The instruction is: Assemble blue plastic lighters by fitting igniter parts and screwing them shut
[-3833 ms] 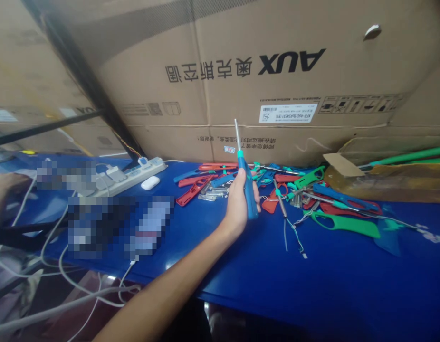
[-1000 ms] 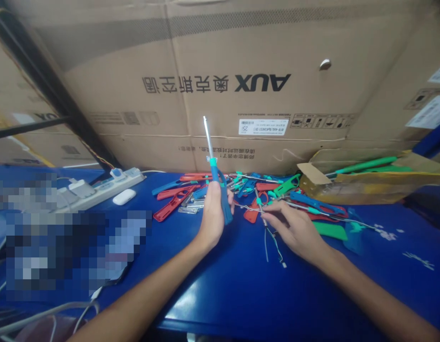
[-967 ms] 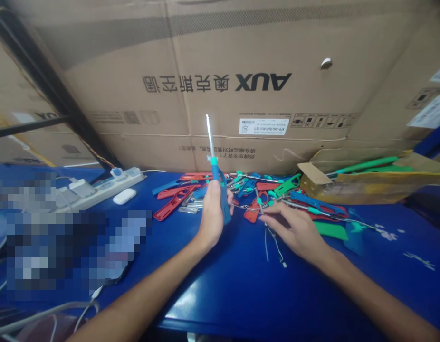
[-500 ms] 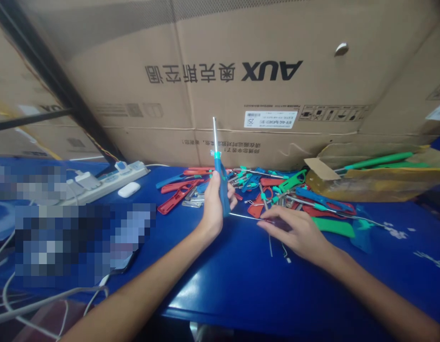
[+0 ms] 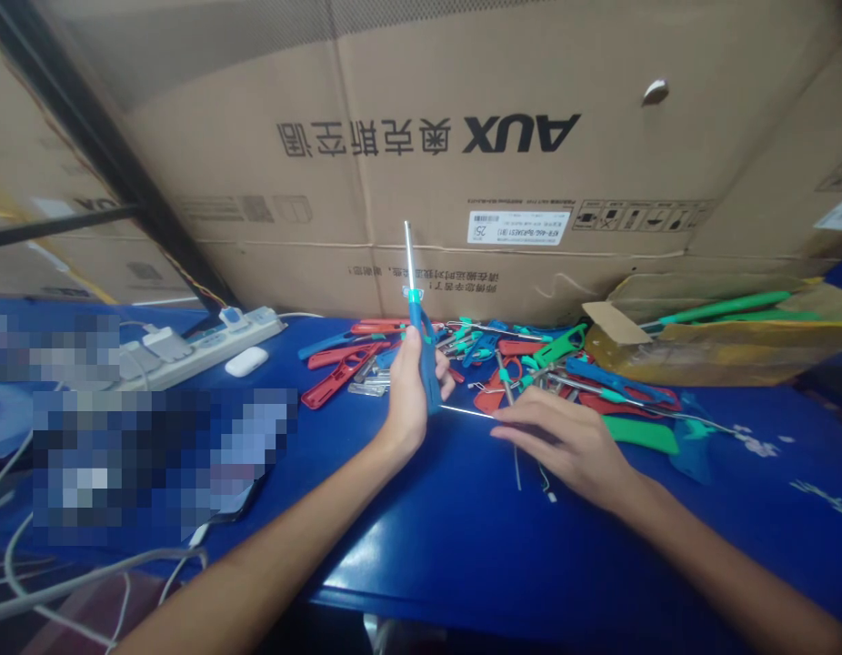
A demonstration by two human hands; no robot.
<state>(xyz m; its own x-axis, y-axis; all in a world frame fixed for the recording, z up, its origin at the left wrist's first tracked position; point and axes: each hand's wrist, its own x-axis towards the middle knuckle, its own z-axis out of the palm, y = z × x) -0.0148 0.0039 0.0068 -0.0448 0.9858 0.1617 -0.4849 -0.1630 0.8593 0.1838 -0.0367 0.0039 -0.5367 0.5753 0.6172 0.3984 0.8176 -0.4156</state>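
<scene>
My left hand is closed around a blue long-nosed gas lighter, held upright with its metal barrel pointing up and a green collar at the base of the barrel. From the right, my right hand pinches a thin screwdriver. Its bright shaft reaches the lower end of the lighter's handle; the screwdriver's own handle is hidden by my fingers. Behind both hands lies a pile of lighter parts: red handle shells, blue ones, green ones and metal barrels.
An open cardboard box with green pieces stands at the right. A green shell lies by my right hand. To the left are a white power strip, an earbud case and cables. A large carton walls off the back.
The lighter stays in my left hand, almost unmoved. My right fingers have shifted slightly on the screwdriver, and its shaft still meets the handle's lower end.
</scene>
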